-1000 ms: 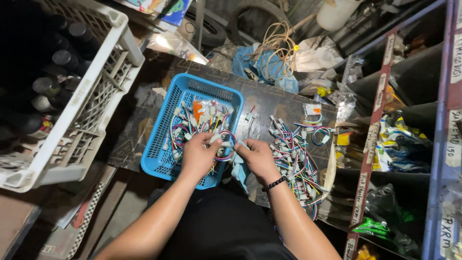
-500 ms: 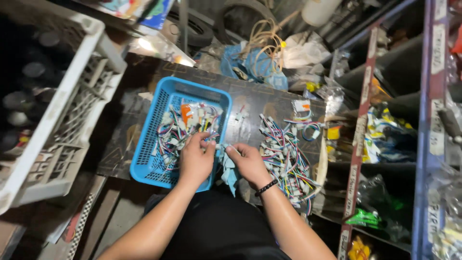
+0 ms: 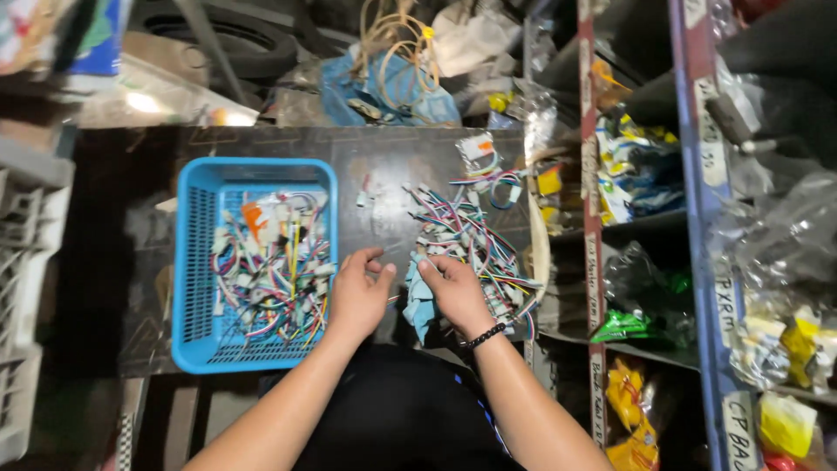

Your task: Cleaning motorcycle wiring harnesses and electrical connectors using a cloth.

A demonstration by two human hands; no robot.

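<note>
1. The left hand (image 3: 357, 295) is hovering at the right edge of the blue basket (image 3: 193, 262), fingers loosely spread and thumb raised — whether anything small is sitting between the fingertips, I cannot tell.
2. The right hand (image 3: 453, 292) is resting just beside it, fingers curled at the near edge of the loose wire pile (image 3: 471, 235); it seems to be pinching a connector lead, though the grip is too small to confirm.
3. The pile is lying directly ahead of and to the right of the right hand, so that hand is the nearer one — its strands are running mostly away from the person.
4. A light-blue cloth (image 3: 418, 301) is lying between the two hands on the dark board (image 3: 392, 166).
</note>
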